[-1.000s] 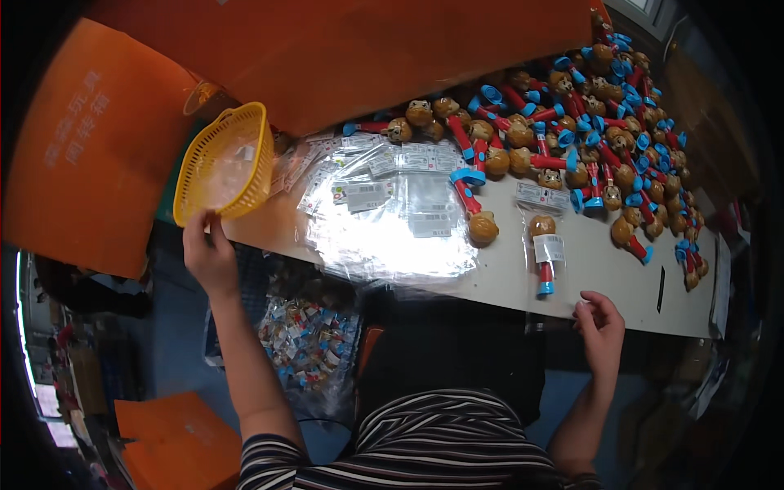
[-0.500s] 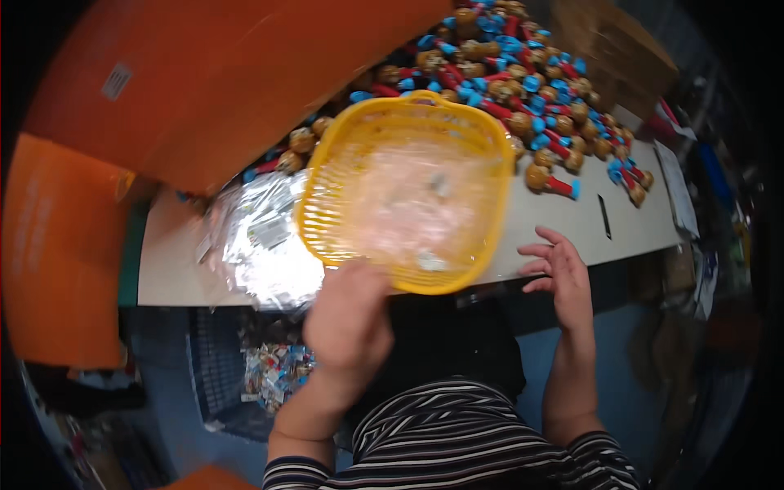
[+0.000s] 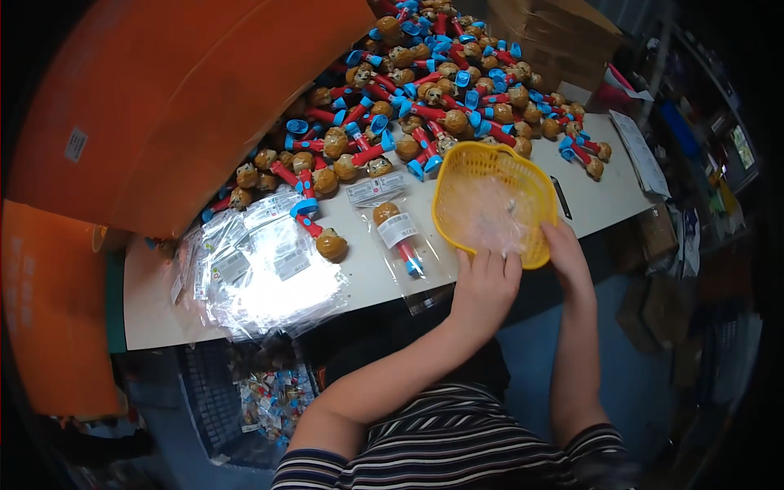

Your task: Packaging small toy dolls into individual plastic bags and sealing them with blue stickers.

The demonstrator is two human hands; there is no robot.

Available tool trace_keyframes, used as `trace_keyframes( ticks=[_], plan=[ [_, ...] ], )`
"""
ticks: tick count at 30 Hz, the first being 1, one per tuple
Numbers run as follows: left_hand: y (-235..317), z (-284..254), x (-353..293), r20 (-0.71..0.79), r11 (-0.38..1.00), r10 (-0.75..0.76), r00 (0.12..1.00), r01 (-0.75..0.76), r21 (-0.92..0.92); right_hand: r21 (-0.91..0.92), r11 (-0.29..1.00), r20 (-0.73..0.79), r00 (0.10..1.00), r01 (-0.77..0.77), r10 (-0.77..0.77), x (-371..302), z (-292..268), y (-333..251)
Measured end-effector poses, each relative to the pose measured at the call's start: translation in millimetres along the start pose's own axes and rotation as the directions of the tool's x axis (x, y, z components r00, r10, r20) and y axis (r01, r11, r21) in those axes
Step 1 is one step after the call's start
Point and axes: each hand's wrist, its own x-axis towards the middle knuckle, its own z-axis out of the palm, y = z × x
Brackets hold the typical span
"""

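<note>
A yellow plastic basket [image 3: 442,216] stands tilted over the right part of the table, with pale see-through plastic [image 3: 488,211] in it. My left hand [image 3: 487,286] grips its near rim, fingers bent over the edge. On the right side of the rim is my right hand [image 3: 567,251], closed round it; its fingertips are partly hidden. Left of the basket lies a toy with a brown head and red body [image 3: 386,214] inside a clear bag with a white label. Another such toy, unbagged [image 3: 331,245], rests beside a heap of shiny clear bags [image 3: 273,273].
Several brown-headed toys with red and blue parts [image 3: 457,121] are heaped along the back. Orange boxes [image 3: 188,90] stand at the left and a cardboard box [image 3: 555,37] behind. A black strip [image 3: 561,198] and papers [image 3: 639,153] lie right. Below, a blue crate [image 3: 204,400] holds bagged items.
The basket has moved right and away from the bags, uncovering the bagged toy and the loose toy. My left hand has reached across with it, and my right hand has closed on the rim.
</note>
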Motion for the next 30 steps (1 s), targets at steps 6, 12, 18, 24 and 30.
trace_keyframes(
  ticks=[6, 12, 18, 24, 30],
  plan=[
    [-31.0, 50.9, 39.0, 0.057, 0.992, -0.124, 0.991, 0.125, -0.004, -0.271, 0.961, -0.055, 0.998, -0.05, 0.037, 65.6, 13.9, -38.6],
    [-46.5, 58.1, 70.1, 0.184, 0.964, -0.199, 0.963, 0.226, -0.142, -0.345, 0.931, -0.077, 0.992, -0.119, 0.098, 118.0, 1.6, -42.7],
    [-77.8, -64.3, -7.8, -0.023, 0.864, -0.209, 0.978, 0.174, -0.473, -0.339, 0.94, -0.417, 0.887, 0.05, -0.198, 43.8, 2.9, -46.2],
    [-66.0, -98.7, -89.4, 0.086, 0.755, -0.566, 0.82, 0.557, -0.346, -0.157, 0.987, 0.013, 1.0, 0.026, -0.024, -87.3, 68.1, -6.1],
    [-49.6, -66.5, -106.4, 0.395, 0.007, -0.818, 0.418, 0.694, -0.72, -0.355, 0.871, 0.125, 0.941, 0.339, -0.315, -107.2, 122.1, -5.5]
  ],
)
